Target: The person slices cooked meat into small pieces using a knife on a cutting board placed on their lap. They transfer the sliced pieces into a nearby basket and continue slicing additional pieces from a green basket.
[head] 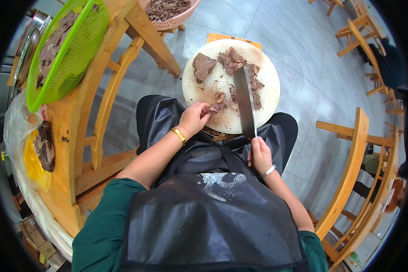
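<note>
A round white cutting board (pixel 270 74) lies before my knees. My right hand (pixel 260 157) grips the handle of a broad cleaver (pixel 244 102), whose blade stretches away from me over the board's right half. At the board's near left edge, my left hand (pixel 194 119) has its fingertips on a small piece of cooked meat (pixel 212 109). Cut bits of meat (pixel 220 98) lie just beyond those fingers. A larger chunk of brown meat (pixel 204 67) rests at the far left of the board. Sliced meat (pixel 232 60) is heaped at the far side, partly hidden behind the blade.
To my left, a green plastic basket (pixel 75 51) of meat slabs leans on a wooden table (pixel 63 176). Another dark meat piece (pixel 45 146) lies there by a plastic bag (pixel 15 119). A pink basket (pixel 176 23) holds chopped meat. Wooden chairs (pixel 346 170) stand right.
</note>
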Demonstrator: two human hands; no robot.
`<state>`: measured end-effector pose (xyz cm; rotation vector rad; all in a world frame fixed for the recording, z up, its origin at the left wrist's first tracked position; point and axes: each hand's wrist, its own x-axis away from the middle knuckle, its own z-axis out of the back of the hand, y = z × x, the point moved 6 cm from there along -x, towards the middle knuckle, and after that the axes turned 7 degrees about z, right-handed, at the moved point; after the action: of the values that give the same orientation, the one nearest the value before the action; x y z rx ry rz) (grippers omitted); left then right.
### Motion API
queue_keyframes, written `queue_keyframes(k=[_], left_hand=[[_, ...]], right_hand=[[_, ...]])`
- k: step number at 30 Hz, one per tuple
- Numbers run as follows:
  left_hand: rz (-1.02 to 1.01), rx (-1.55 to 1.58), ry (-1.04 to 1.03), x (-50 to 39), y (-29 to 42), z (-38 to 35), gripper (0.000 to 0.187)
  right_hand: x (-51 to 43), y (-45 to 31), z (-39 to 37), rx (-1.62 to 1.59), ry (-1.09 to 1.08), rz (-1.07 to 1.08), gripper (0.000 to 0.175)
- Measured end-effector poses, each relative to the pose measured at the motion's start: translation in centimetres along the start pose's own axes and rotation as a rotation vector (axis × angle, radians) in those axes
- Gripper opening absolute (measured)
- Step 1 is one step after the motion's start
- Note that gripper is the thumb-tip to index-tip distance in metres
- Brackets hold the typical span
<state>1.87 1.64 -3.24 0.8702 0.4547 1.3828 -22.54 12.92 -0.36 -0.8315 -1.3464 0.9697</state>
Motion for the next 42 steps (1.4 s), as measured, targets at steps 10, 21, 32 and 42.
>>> queue_keyframes(k=[10,21,32,42], left_hand=[[0.005,0.150,0.224,-0.6,-0.1,0.4,0.022],[0.161,0.089,0.241,3.0,-2.5,1.3,0.018],[0.068,-0.050,0.255,2.9,-1.4,1.1,0.016],[-0.054,-0.165,0.310,2.6,-1.0,1.1,0.017]], right_hand=[[-2.1,-2.3,-3.5,0.210,-0.122,0.060,0.035],[-5.4,-1.1,-7.3,0.597,-0.235,0.201,0.039],[-5.3,-4.1,-7.8,0.671,-0.364,0.226,0.038],[-10.2,-3.5,-12.3,0.821,-0.332,0.218,0.043]])
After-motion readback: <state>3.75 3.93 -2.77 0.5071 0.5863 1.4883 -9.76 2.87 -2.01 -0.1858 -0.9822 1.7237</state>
